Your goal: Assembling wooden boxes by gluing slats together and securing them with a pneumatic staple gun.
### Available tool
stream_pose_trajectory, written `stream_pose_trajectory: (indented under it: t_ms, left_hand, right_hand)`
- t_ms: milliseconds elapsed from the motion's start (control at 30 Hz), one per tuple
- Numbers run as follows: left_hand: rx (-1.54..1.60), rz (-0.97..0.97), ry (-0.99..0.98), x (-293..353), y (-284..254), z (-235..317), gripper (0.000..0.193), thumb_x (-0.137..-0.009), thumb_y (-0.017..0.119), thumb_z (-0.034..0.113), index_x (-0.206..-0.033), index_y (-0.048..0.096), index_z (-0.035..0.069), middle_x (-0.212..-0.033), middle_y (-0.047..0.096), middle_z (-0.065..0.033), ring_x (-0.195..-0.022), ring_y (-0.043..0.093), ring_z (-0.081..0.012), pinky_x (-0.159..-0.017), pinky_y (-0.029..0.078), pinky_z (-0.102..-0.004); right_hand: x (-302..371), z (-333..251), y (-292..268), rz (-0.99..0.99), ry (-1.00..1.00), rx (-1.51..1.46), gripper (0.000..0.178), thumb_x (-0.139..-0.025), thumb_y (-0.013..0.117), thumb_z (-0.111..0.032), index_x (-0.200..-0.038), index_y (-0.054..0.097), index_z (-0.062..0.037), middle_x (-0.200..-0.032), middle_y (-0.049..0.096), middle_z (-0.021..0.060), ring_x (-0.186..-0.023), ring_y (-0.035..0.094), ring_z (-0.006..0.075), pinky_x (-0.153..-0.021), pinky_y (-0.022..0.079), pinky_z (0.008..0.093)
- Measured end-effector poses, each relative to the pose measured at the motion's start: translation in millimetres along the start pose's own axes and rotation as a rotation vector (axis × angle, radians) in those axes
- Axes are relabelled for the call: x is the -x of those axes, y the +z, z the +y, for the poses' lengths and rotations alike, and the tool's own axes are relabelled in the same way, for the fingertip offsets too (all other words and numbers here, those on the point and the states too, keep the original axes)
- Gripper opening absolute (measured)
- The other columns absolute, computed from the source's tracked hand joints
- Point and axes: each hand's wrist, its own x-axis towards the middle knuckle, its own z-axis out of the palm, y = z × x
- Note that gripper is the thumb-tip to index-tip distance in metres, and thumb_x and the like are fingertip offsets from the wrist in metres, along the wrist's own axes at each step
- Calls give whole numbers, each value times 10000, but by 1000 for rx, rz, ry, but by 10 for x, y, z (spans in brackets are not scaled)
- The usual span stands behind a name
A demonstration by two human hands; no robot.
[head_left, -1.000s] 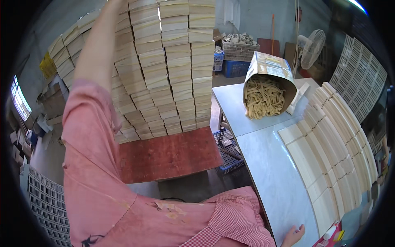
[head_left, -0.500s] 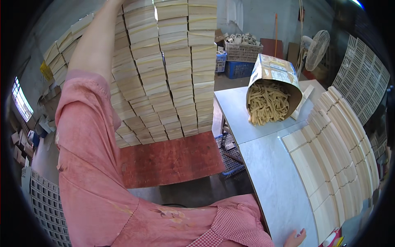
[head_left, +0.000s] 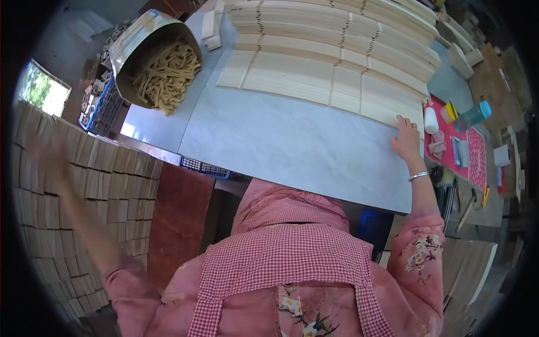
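My left hand (head_left: 48, 149) is smeared by motion, in front of tall stacks of pale wooden pieces (head_left: 62, 213) at the left. Its fingers cannot be made out, and nothing shows in it. At the table's right side my right hand (head_left: 407, 141) lies on the grey-white tabletop (head_left: 269, 132), its fingers apart and holding nothing. Its fingertips reach the near edge of light wooden boards (head_left: 292, 81), laid in overlapping rows with small dark notches. A silver bangle (head_left: 418, 176) circles the right wrist.
A cut-open bag (head_left: 126, 62) of beige strips (head_left: 168, 73) lies on the table's far left. Beyond my right hand are a white bottle (head_left: 430, 119), a teal-lidded cup (head_left: 474, 115), a red mat (head_left: 474, 157) and a hammer (head_left: 467, 209). A reddish-brown board (head_left: 177, 216) lies beside the stacks.
My view has swung from the stacks to the table. My left arm, raised to the top of the stacks before, is now lower at the left. My right hand is at the boards' edge.
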Motion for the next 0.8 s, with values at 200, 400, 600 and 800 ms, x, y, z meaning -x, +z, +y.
stream_pose_trajectory:
  t_ms: [200,400,600,800]
  left_hand:
    - [784,-238,-41,318,543,3024,625,-740,625,-65,-1344,606,96,-1462,492,-161,-1366,460,-345,-1137,397,-420]
    - [920,-570,159,468,902,4084,675,-759,610,-20,-1416,528,109,-1542,420,-159,-1369,457,-352,-1114,401,-436]
    - [693,-698,410,740,1657,4205,643,-802,585,-24,-1423,509,125,-1532,428,-125,-1366,465,-326,-1065,427,-445]
    - [529,-971,486,741,1721,4004,356,-863,601,41,-1212,613,107,-1302,588,-101,-1215,563,-314,-947,480,-440]
  right_hand:
    - [-176,122,-82,-183,-3,-45,583,-733,664,-68,-1298,523,-60,-1255,568,170,-1113,556,389,-945,492,467]
    - [-131,184,-232,-237,-185,-76,541,-719,669,-72,-1240,523,-73,-1205,575,167,-1073,563,371,-917,494,461]
    - [-90,237,-372,-232,-225,-150,402,-748,696,-88,-1134,583,-75,-1166,567,157,-1029,567,345,-874,502,422]
    - [25,278,-669,-202,-249,-116,181,-808,707,-103,-966,629,-62,-1050,601,131,-933,589,326,-813,507,394]
